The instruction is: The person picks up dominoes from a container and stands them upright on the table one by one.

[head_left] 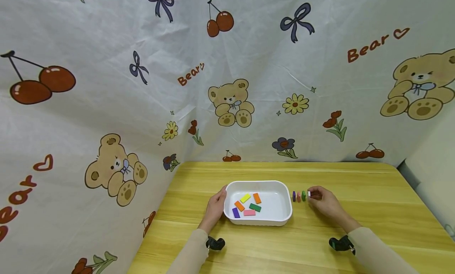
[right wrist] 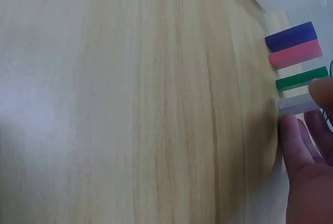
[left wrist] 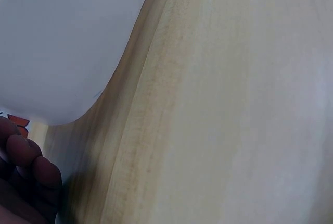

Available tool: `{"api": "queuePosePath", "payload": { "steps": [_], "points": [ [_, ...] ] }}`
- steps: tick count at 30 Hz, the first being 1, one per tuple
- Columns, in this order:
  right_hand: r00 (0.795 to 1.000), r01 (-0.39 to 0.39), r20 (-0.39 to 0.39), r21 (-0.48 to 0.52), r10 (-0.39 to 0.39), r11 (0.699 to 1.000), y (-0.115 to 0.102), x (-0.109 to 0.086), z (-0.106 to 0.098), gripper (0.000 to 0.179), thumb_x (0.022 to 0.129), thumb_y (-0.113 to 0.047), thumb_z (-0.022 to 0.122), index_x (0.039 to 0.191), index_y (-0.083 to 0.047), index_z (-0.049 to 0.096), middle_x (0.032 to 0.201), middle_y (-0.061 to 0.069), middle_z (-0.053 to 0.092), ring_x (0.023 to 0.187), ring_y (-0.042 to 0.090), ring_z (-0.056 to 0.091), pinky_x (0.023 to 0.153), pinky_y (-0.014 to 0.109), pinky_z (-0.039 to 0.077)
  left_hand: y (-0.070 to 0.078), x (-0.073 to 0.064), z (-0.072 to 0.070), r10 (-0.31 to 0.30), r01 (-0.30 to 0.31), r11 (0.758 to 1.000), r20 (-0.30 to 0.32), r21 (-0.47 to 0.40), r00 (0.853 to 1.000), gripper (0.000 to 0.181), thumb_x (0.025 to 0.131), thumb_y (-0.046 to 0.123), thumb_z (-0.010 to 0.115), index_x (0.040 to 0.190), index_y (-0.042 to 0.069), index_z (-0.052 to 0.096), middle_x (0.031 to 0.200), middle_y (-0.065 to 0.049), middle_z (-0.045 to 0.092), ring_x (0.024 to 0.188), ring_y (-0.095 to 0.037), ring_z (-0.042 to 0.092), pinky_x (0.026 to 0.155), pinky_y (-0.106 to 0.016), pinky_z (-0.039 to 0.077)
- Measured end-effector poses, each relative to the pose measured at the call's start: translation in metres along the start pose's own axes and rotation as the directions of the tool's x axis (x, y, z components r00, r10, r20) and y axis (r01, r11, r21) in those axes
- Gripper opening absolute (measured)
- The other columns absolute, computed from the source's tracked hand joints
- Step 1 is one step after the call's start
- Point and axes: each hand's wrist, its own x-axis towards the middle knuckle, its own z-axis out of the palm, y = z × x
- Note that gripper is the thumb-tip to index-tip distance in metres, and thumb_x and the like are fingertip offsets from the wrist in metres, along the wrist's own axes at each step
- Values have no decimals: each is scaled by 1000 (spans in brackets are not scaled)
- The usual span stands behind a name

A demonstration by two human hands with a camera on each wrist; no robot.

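My left hand (head_left: 215,206) holds the left end of a white plastic container (head_left: 258,222); its curled fingers (left wrist: 48,172) show beside the container's corner in the left wrist view. To the right of the container, my right hand (head_left: 325,203) pinches a white domino block (right wrist: 297,104) between thumb and fingers, upright on the table. Beside it stand a green block (right wrist: 299,79), a pink block (right wrist: 295,54) and a purple block (right wrist: 291,37), in a row with narrow gaps. The purple one is nearest the container.
Inside the container lie a yellow block (head_left: 245,198), an orange block (head_left: 257,198), another orange block (head_left: 239,206), a green block (head_left: 255,207), a pink block (head_left: 249,212) and a purple block (head_left: 236,213). The wooden table (head_left: 277,250) meets a patterned cloth (head_left: 263,143) behind.
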Motion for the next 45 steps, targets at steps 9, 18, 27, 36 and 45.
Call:
{"api": "queuePosePath", "payload": {
  "steps": [9,18,27,36,45],
  "points": [
    [1000,-22,23,5,22,1000,-5,-4,-5,45,99,-17,68,134,9,53,128,30,62,116,44,65,96,51,61,-2,1,0,-14,14,1000,5,3,1000,49,109,49,45,149,23,57,158,1,50,152,-26,39,128,-47,32],
    [1000,-7,1,-13,7,1000,-8,-3,-12,50,99,-22,70,137,6,53,133,29,60,121,46,61,103,59,56,-4,2,-1,-8,8,1000,7,3,1000,49,109,50,45,149,24,57,158,1,50,152,-26,39,128,-47,31],
    [1000,12,-26,-25,-13,1000,-25,-3,-17,46,98,-18,71,135,4,56,130,27,62,114,40,62,88,45,62,-3,2,-1,-7,6,1000,6,10,1000,50,109,51,44,149,25,57,158,0,50,152,-28,39,128,-49,31],
    [998,50,-39,-16,-51,999,-39,-5,-13,42,97,-15,72,132,3,59,125,24,66,109,35,65,77,24,58,-1,1,-1,-17,17,1000,9,8,1000,49,109,50,44,149,26,57,158,-1,50,152,-29,39,127,-50,32],
    [999,39,-34,32,-38,999,-54,-8,-5,42,96,-16,74,130,3,61,122,22,66,108,31,65,73,17,57,0,0,-1,-26,26,1000,9,4,1000,50,108,52,44,149,26,57,158,0,50,152,-28,39,127,-50,32]
  ]
}}
